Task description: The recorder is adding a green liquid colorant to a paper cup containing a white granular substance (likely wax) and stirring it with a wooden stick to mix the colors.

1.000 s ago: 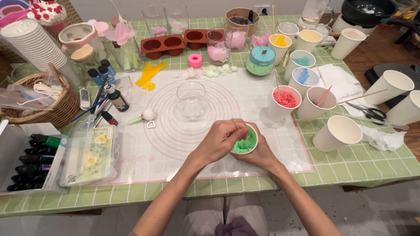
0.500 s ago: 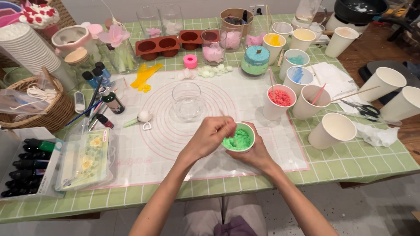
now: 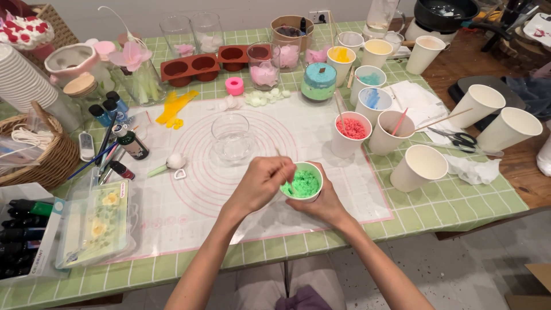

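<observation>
Head view: a white paper cup filled with green crumbly granules [image 3: 302,183] sits low over the white silicone mat with pink circle markings [image 3: 252,146], close to my body. My right hand [image 3: 321,202] wraps it from beneath and behind, fingers curled round its wall. My left hand [image 3: 262,185] is just beside the cup's left rim, fingers pinched on a thin wooden stick [image 3: 285,171] whose tip dips into the green grains. The grains look coarse and clumpy, heaped almost level with the rim.

Just beyond my hands, at the centre of the mat's rings, stands a clear empty glass tumbler [image 3: 231,138]. To the right a white paper cup of red granules [image 3: 350,133] stands with a stick in it, touching a white paper cup with a pink stick [image 3: 392,132]. An empty white paper cup [image 3: 423,167] is near the mat's right edge. Farther back stand a white paper cup with yellow filling [image 3: 341,62] and two white paper cups smeared blue inside [image 3: 371,95]. A round jar with teal and pink layers [image 3: 318,81] is behind the mat, and a brown silicone mould with round hollows [image 3: 215,62] lies beyond it.
</observation>
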